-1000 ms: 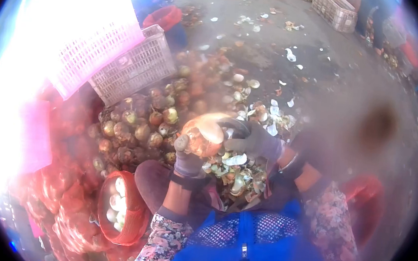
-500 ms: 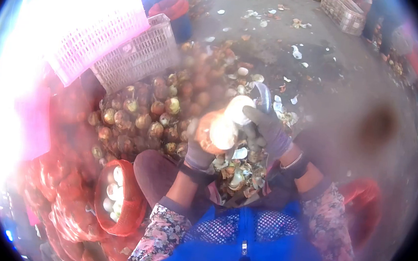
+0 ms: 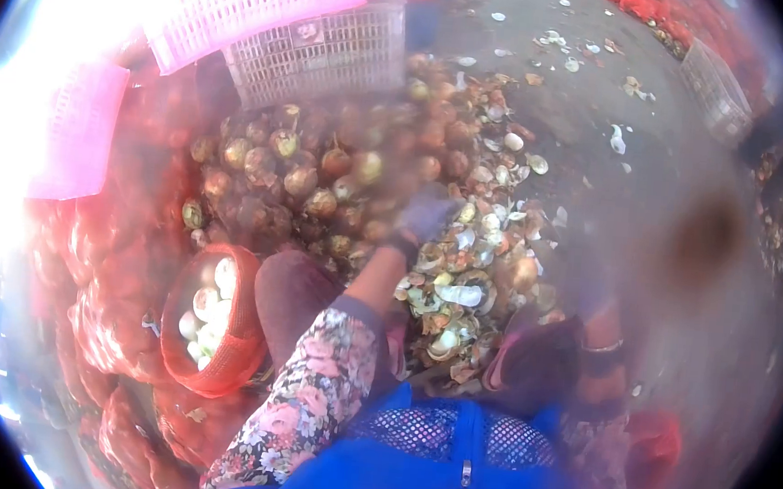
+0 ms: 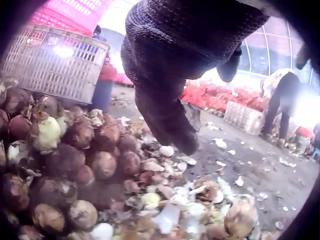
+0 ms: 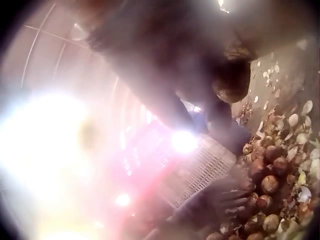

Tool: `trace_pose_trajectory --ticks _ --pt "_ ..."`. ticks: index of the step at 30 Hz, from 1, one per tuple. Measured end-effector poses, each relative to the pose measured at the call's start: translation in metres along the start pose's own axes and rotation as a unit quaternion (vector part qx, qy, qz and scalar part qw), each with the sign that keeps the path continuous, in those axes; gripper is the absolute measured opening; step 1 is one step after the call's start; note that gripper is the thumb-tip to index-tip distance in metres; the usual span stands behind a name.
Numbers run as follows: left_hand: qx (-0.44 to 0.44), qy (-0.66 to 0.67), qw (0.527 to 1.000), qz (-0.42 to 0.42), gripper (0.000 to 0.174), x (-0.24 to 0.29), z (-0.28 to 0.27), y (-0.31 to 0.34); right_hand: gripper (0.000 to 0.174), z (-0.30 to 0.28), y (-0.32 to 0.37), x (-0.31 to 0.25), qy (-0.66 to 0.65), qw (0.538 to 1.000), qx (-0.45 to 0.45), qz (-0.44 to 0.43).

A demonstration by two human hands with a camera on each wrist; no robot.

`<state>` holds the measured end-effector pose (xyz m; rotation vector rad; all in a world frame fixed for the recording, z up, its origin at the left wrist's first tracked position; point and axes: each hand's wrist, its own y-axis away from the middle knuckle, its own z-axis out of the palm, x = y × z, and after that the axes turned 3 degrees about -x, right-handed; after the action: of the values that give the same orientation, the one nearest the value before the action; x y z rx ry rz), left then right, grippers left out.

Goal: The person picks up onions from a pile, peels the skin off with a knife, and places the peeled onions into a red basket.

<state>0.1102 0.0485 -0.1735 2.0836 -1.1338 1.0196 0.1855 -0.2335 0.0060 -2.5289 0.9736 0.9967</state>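
Observation:
Over the right edge of the onion heap, my gloved left hand reaches out. In the left wrist view, its fingers hang down above loose skins, with a pale scrap behind them; no onion shows in its grasp. The right wrist view shows that left hand with fingers extended beside the onions. Haze blurs my right hand at the right of the head view. Close up, the dark right glove has a brown rounded thing by it; its hold is unclear.
Peelings lie between the knees. A red net-lined container of peeled onions stands at left, beside filled red sacks. Behind the heap are a pale crate and a pink crate. Another person bends in the background.
The large onion has gone from between my hands. My left hand has reached forward to the heap; my right has drawn back to the right. The head view has shifted, and the curved blade is no longer visible.

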Motion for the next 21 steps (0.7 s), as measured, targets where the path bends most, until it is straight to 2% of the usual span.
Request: trace_pose_trajectory --ticks 1,3,4,5,6,7,9,10,11,12,13,14,15,16,17,18,20,21 --pt "-0.033 -0.123 0.991 -0.026 0.054 0.013 -0.024 -0.01 0.041 0.002 -0.001 0.007 0.015 1.0 -0.022 0.008" --pt "0.007 -0.193 0.979 -0.061 0.058 0.021 -0.053 -0.013 0.039 0.009 0.0 0.017 0.046 0.999 0.01 0.004" --pt "0.081 -0.141 0.984 -0.07 0.06 0.021 -0.063 -0.015 0.038 0.011 -0.003 0.021 0.061 0.998 0.026 0.003" --pt "0.109 -0.149 0.979 -0.092 0.062 0.034 -0.075 -0.014 0.033 -0.001 -0.005 0.003 0.06 0.996 -0.028 0.062" --pt "0.136 -0.155 0.972 -0.114 0.064 0.047 -0.088 -0.013 0.031 -0.001 -0.008 0.008 0.042 0.997 -0.029 0.06" --pt "0.118 -0.223 0.957 -0.146 0.066 0.064 -0.103 -0.013 0.03 0.0 -0.008 0.015 0.023 0.998 -0.03 0.058" --pt "0.155 -0.219 0.948 -0.17 0.072 -0.03 -0.11 -0.049 0.029 0.003 -0.011 0.024 0.022 0.999 -0.03 0.03" --pt "0.128 -0.255 0.944 -0.167 0.069 -0.054 -0.117 -0.06 0.029 0.006 -0.011 0.029 0.04 0.999 -0.028 0.008" --pt "0.031 -0.279 0.945 -0.165 0.063 -0.06 -0.126 -0.068 0.03 0.007 -0.009 0.034 0.061 0.998 -0.025 -0.008" --pt "0.035 -0.331 0.935 -0.121 0.055 -0.105 -0.123 -0.082 0.03 0.012 -0.003 0.039 0.039 0.999 -0.032 -0.016" --pt "0.121 -0.334 0.934 -0.035 0.048 -0.114 -0.117 -0.081 0.031 0.018 -0.002 0.04 0.018 0.999 -0.039 -0.023" --pt "0.058 -0.326 0.936 -0.123 0.047 -0.122 -0.116 -0.085 0.032 0.019 0.001 0.04 0.044 0.996 -0.078 -0.013" --pt "-0.029 -0.413 0.902 -0.121 0.054 -0.109 -0.119 -0.093 0.032 0.019 0.002 0.034 0.071 0.991 -0.118 -0.004" --pt "0.011 -0.438 0.894 -0.094 0.057 -0.102 -0.116 -0.083 0.032 0.013 -0.007 0.007 0.139 0.971 -0.191 0.021" --pt "0.014 -0.509 0.858 -0.067 0.058 -0.128 -0.115 -0.089 0.032 0.009 -0.017 -0.008 0.202 0.942 -0.265 0.043" --pt "-0.001 -0.512 0.853 -0.1 0.064 -0.106 -0.115 -0.085 0.037 0.009 -0.022 -0.008 0.207 0.928 -0.306 0.05" --pt "0.015 -0.464 0.877 -0.127 0.068 -0.092 -0.118 -0.077 0.05 0.012 -0.024 -0.008 0.21 0.897 -0.386 0.054" --pt "0.023 -0.439 0.886 -0.147 0.07 -0.09 -0.119 -0.075 0.052 0.014 -0.023 -0.006 0.211 0.903 -0.37 0.055"
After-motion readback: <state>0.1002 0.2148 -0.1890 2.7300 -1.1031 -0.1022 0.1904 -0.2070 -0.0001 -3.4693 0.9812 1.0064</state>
